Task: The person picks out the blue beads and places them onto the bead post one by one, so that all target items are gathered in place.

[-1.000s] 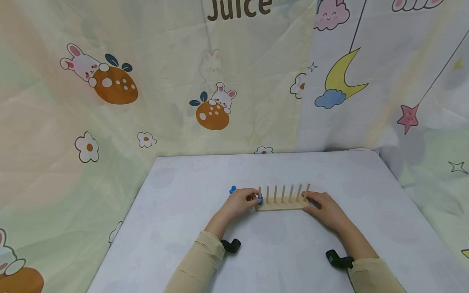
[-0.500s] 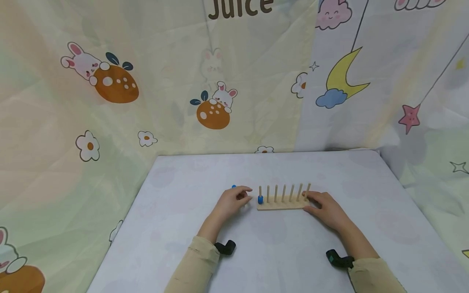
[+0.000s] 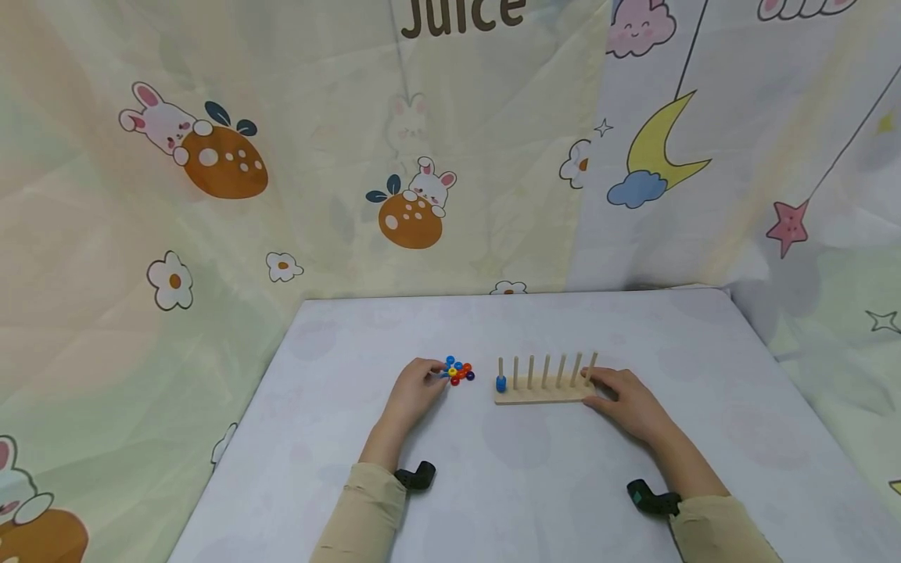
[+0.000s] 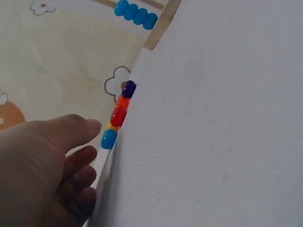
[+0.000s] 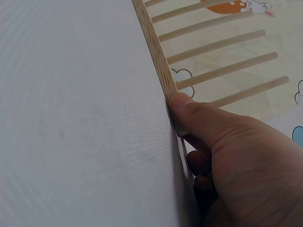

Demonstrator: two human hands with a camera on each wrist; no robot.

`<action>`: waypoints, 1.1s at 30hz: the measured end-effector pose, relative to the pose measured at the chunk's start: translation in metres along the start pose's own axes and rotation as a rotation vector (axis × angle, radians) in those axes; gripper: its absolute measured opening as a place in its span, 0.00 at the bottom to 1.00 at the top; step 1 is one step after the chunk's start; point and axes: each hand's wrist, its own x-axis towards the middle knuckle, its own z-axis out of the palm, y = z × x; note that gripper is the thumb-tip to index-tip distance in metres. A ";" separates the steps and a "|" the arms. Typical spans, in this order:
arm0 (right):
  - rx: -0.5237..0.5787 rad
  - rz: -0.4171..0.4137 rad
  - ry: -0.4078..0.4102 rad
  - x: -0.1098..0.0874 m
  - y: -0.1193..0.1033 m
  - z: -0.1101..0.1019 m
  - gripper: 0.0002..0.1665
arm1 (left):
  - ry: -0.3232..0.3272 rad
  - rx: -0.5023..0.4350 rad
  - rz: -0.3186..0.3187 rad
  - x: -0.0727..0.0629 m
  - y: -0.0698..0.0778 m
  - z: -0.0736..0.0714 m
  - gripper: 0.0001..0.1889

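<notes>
A wooden peg board (image 3: 545, 396) with a row of upright pegs stands on the table. Several blue beads (image 4: 136, 14) are stacked on its leftmost peg. My right hand (image 3: 629, 399) grips the board's right end, thumb on the near side in the right wrist view. Left of the board lies a small cluster of loose beads (image 3: 459, 371) in blue, red, orange, yellow and dark purple. My left hand (image 3: 415, 391) is at the cluster's left side, thumb and fingers bent and apart, fingertips right by a blue bead (image 4: 109, 139).
The white-covered table (image 3: 535, 485) reaches back to a cloth backdrop (image 3: 317, 195) printed with rabbits, flowers and a moon. Black wrist cameras sit on both wrists, the left camera (image 3: 417, 476) close over the tabletop.
My left hand has let go of a blue bead on the leftmost peg and moved left to the loose beads, uncovering the cluster. My right hand stays on the board's end.
</notes>
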 end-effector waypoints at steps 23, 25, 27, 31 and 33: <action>0.006 -0.007 0.000 0.000 -0.003 -0.002 0.33 | 0.094 0.119 0.030 0.000 -0.010 0.012 0.12; 0.005 -0.006 -0.001 0.000 -0.003 -0.002 0.33 | 0.098 0.124 0.032 0.000 -0.011 0.013 0.12; 0.005 -0.004 -0.001 0.000 -0.003 -0.002 0.33 | 0.097 0.123 0.029 0.000 -0.011 0.013 0.12; -0.002 0.003 0.002 0.000 -0.003 -0.002 0.33 | 0.091 0.118 0.024 0.000 -0.011 0.013 0.12; -0.006 0.004 0.004 0.000 -0.003 -0.001 0.34 | 0.089 0.117 0.021 0.000 -0.011 0.013 0.12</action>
